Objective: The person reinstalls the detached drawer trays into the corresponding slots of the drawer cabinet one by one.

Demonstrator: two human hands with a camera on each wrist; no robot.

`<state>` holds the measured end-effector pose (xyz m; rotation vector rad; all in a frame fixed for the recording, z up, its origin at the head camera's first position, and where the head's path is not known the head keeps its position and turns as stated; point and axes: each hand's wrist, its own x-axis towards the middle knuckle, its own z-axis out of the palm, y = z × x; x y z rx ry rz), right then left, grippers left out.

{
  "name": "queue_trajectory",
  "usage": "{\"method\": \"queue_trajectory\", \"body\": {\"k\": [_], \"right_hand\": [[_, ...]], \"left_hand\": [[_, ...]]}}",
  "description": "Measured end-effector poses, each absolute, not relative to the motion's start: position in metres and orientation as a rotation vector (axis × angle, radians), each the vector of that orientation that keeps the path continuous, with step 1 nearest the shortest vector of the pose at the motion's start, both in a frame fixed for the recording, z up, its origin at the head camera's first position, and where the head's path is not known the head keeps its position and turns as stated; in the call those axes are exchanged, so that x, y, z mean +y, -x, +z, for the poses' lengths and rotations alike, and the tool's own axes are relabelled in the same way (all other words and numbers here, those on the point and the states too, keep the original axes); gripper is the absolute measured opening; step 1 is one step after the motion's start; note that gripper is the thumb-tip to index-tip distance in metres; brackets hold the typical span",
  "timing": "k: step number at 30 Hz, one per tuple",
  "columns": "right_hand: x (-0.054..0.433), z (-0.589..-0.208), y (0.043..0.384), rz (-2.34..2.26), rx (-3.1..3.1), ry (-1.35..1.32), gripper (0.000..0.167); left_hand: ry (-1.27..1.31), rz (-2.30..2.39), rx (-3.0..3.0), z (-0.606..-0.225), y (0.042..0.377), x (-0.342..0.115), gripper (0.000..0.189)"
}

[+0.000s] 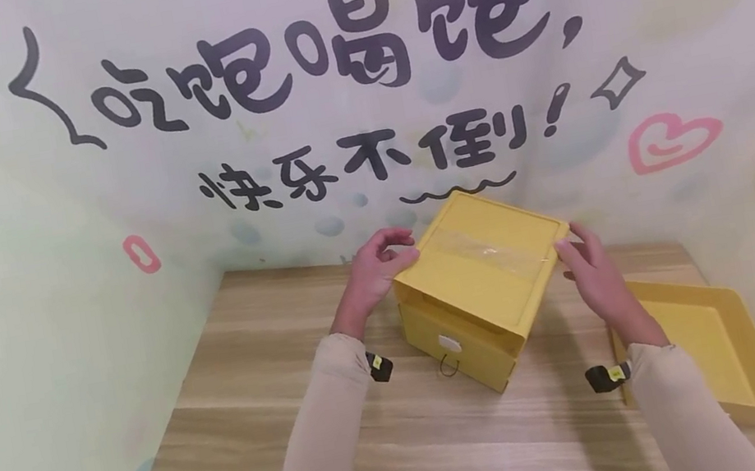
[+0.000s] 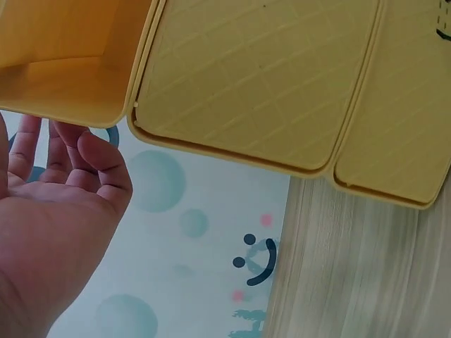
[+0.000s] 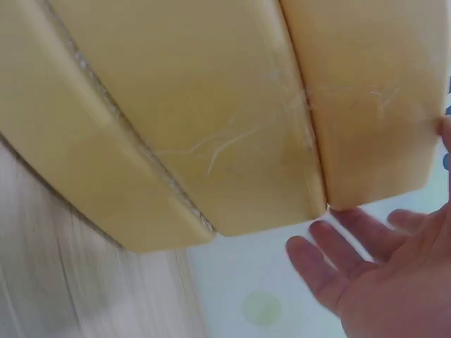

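Two-handed hold on a yellow box (image 1: 479,285), toward the far side of the surface (image 1: 251,373) and turned with a corner to the near side. Pinched at the left corner of its upper part by the left hand (image 1: 372,274), with thumb at the top edge and fingers bent in behind. Pinched likewise on the right by the right hand (image 1: 596,278), with thumb on the upper edge and fingers slightly apart behind the corner. Hard to tell whether standing flat on the surface or slightly raised.

Across the flat top, a wrinkled strip of clear tape (image 1: 488,250). Just below, on the near face, a shadowed opening (image 1: 451,317), then a front panel with a white label (image 1: 450,342) and a thin dark loop (image 1: 451,375). From the left wrist, fingertips by the rim of an open section (image 2: 63,77), beside two crosshatched panels (image 2: 254,77). From the right wrist, fingers at the edge of a smooth section (image 3: 387,105).

To the right, partly hidden by the right forearm, a shallow yellow tray (image 1: 701,331) on the surface. On the left wrist, a black camera (image 1: 380,367); likewise on the right. On the far wall (image 1: 299,128), dark lettering (image 1: 365,29) and a pink heart (image 1: 674,140).
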<state>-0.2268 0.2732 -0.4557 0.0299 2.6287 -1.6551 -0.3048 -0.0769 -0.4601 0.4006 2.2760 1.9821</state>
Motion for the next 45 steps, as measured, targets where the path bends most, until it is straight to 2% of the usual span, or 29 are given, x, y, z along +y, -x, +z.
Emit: {"method": "queue_trajectory", "body": {"k": [7, 15, 21, 30, 39, 45], "right_hand": [[0.29, -0.453, 0.196, -1.401, 2.821, -0.115, 0.078], [0.311, -0.449, 0.162, -1.452, 2.809, -0.314, 0.074], [0.323, -0.458, 0.131, -1.518, 2.828, -0.481, 0.061], [0.344, -0.477, 0.095, -1.527, 2.814, -0.581, 0.044], [0.367, -0.473, 0.064, -1.399, 2.633, -0.688, 0.06], [0.37, -0.482, 0.049, -1.331, 2.601, -0.715, 0.062]], "left_hand": [[-0.411, 2.044, 2.212, -0.46, 0.307, -0.072, 0.041], [-0.355, 2.079, 2.178, -0.462, 0.305, -0.071, 0.039], [-0.368, 2.083, 2.177, -0.461, 0.304, -0.07, 0.045], [-0.39, 2.131, 2.158, -0.465, 0.301, -0.07, 0.045], [-0.426, 2.143, 2.193, -0.464, 0.295, -0.07, 0.037], [-0.447, 2.162, 2.218, -0.464, 0.291, -0.07, 0.034]]}}
